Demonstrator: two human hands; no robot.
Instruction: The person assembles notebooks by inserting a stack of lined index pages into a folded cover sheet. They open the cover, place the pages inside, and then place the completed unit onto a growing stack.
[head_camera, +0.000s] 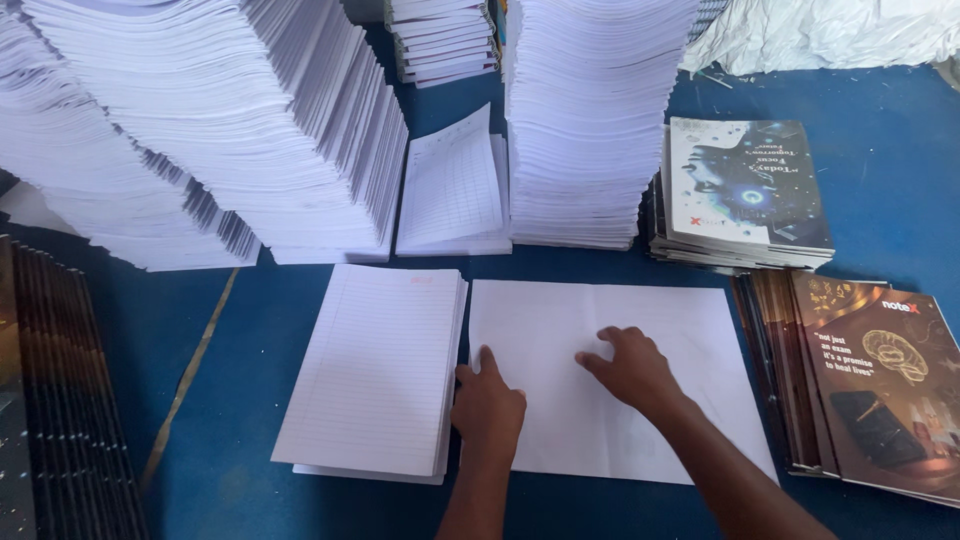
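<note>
A blank white sheet (640, 400) lay flat on the blue table (880, 200), just beside a lined-paper block (375, 365). The left hand (487, 405) rested at its edge, fingers loosely together; the right hand (630, 368) pressed it, fingers spread. Tall paper stacks (590, 120) stood behind.

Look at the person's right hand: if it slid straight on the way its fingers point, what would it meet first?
The right hand lies on the large blank white sheet, fingers pointing up-left. Beyond that sheet's far edge, the tall stack of white paper probably comes first, though depth is uncertain.
</note>
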